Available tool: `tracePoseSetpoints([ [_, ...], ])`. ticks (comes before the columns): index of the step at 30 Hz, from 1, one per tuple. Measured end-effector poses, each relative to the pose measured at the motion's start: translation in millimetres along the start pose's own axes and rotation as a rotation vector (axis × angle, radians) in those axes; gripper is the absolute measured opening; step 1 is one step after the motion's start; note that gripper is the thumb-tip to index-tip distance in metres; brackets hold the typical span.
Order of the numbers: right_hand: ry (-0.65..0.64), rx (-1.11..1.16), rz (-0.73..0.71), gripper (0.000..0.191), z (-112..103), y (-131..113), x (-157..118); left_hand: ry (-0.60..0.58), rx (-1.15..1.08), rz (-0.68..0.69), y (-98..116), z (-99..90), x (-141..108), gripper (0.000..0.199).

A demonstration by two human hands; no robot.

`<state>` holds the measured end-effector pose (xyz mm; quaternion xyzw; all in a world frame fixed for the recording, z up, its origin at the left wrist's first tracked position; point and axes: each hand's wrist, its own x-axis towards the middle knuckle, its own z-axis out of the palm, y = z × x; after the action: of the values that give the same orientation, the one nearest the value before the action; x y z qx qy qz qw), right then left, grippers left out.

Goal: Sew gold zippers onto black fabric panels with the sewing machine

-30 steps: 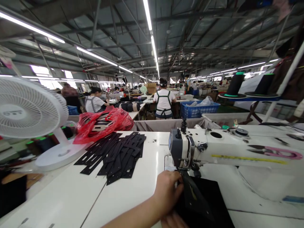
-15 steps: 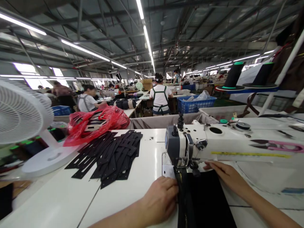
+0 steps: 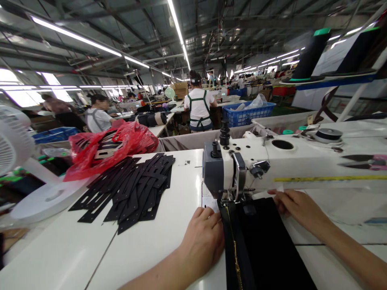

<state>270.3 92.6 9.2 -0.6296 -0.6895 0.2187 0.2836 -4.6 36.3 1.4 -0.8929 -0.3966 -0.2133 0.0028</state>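
Black fabric [image 3: 269, 245] lies flat under the presser foot of a white sewing machine [image 3: 290, 161]. Along its left part runs a gold zipper [image 3: 235, 249]. My left hand [image 3: 207, 233] is closed at the fabric's left edge, its fingertips partly hidden against the cloth. On the other side, my right hand [image 3: 292, 205] is beneath the machine arm, beside the fabric's upper right edge, with fingers curled and a small pale scrap showing near them; whether they hold anything is hidden.
Black slotted strips [image 3: 142, 187] are heaped on the white table [image 3: 145, 257], beside a red plastic bag [image 3: 111, 147]. A white fan [image 3: 39, 197] stands at left. Thread cones [image 3: 311, 56] are at upper right. Further back are other people and a blue crate [image 3: 248, 114].
The view has shifted, bringing the machine closer. More of the gold zipper shows on the fabric. My right hand's fingers are more curled than before.
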Motion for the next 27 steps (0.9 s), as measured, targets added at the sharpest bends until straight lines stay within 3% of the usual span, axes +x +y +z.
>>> tracePoseSetpoints([
  [3, -0.017, -0.127, -0.061, 0.048, 0, -1, -4, 0.006, -0.032, -0.002, 0, -0.4, 0, 0.008],
  [6, 0.092, -0.401, -0.219, 0.035, 6, 1, -1, 0.012, -0.033, 0.010, -1, -0.9, 1, 0.008],
  [10, 0.167, -0.506, -0.301, 0.031, 14, -7, -2, 0.030, -0.085, -0.028, -3, 0.3, -2, 0.008],
  [15, 0.252, -0.443, -0.727, 0.027, 40, -45, -30, 0.117, -0.150, -0.113, -4, 2.4, -8, 0.021],
  [20, 0.138, -0.369, -0.794, 0.032, 70, -56, -44, 0.121, -0.053, 0.166, -10, 2.5, -8, 0.024],
  [27, 0.079, -0.388, -0.809, 0.034, 69, -46, -40, 0.042, -0.033, 0.309, -16, -1.9, -1, 0.026],
])
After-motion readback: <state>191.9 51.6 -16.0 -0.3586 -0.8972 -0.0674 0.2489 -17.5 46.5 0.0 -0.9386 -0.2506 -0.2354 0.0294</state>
